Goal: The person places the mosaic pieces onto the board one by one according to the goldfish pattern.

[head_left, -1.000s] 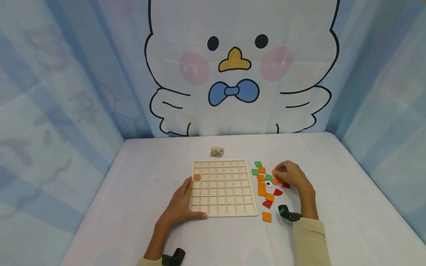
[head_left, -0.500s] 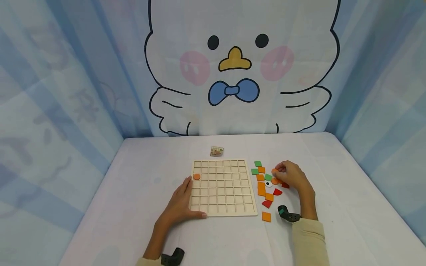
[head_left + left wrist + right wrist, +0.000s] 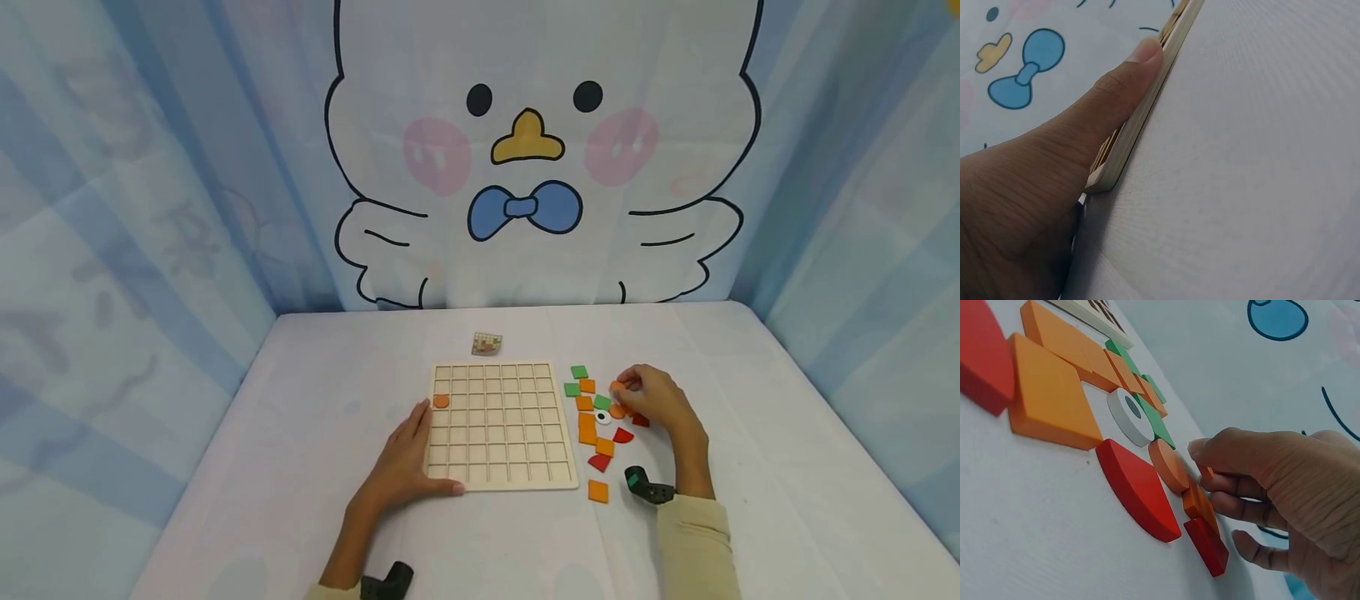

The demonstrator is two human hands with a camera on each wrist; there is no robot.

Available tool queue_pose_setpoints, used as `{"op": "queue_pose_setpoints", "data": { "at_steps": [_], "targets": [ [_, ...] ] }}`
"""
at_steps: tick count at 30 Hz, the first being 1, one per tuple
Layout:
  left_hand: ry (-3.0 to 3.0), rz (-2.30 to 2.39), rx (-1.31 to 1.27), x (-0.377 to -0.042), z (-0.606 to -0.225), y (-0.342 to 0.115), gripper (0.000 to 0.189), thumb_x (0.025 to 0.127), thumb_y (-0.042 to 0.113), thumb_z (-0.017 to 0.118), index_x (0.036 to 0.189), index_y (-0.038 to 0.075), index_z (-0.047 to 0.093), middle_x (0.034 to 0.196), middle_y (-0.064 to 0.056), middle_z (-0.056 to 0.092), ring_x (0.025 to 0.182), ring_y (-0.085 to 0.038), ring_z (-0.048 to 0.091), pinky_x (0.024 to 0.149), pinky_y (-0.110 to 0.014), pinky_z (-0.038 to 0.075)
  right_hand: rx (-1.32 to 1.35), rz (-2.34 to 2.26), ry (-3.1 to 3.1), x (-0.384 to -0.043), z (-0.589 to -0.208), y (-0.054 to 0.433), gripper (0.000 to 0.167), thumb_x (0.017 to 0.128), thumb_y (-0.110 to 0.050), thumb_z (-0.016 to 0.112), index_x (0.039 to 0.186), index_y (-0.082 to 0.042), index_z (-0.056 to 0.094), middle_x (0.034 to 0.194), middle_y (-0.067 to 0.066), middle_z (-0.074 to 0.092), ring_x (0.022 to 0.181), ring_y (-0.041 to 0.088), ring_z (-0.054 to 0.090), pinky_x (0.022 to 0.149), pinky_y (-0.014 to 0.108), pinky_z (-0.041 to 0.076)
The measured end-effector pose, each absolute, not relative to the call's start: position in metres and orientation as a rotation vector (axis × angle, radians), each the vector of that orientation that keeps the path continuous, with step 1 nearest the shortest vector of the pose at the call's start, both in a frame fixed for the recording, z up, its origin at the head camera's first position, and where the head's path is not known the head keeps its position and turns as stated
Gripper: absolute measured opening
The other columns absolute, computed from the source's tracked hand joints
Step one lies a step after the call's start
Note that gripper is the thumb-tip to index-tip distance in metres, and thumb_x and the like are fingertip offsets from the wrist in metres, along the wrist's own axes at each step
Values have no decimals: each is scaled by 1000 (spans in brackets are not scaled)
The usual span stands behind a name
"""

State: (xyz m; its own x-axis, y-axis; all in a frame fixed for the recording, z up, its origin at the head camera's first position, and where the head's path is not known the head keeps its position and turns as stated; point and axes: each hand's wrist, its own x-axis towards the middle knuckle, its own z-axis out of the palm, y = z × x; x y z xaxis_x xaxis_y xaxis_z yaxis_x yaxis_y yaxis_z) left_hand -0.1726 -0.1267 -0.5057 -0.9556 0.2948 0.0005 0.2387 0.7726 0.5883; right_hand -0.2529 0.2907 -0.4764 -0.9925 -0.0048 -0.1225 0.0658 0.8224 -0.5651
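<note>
Pinching an orange disc (image 3: pixel 617 387) between thumb and fingertips, the right hand (image 3: pixel 657 398) is positioned near a second orange disc (image 3: pixel 1168 465), a red sector-shaped block (image 3: pixel 1138 490) and a white disc with a dark dot (image 3: pixel 602 417). These lie on the white-covered table (image 3: pixel 375 350) to the right of the gridded wooden board (image 3: pixel 498 425), among orange square blocks (image 3: pixel 597 492) and green blocks (image 3: pixel 578 372). Fingers extended along the board's left edge and thumb spread onto its near edge, the left hand (image 3: pixel 405 458) rests against the board, whose leftmost column contains a third orange disc (image 3: pixel 441 401); beyond the far edge lies a small patterned card (image 3: pixel 487 343).
</note>
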Motion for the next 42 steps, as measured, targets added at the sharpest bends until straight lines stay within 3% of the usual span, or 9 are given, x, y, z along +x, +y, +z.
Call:
{"op": "queue_pose_setpoints", "data": {
  "at_steps": [33, 42],
  "targets": [
    [2869, 957, 425, -174, -503, -124, 138, 57, 70, 82, 156, 1, 14, 165, -15, 8, 150, -36, 17, 117, -56, 24, -93, -835, 2948, -256, -466, 281, 35, 92, -29, 65, 117, -4, 62, 110, 13, 64, 96, 25, 56, 92, 46, 52],
    [2860, 929, 395, -173, -506, -124, 141, 55, 74, 80, 156, 1, 14, 165, -15, 9, 149, -38, 18, 117, -57, 24, -244, -852, 2960, -249, -465, 261, 32, 91, -32, 68, 113, -8, 64, 105, 7, 65, 91, 21, 56, 82, 36, 54]
  ]
}}
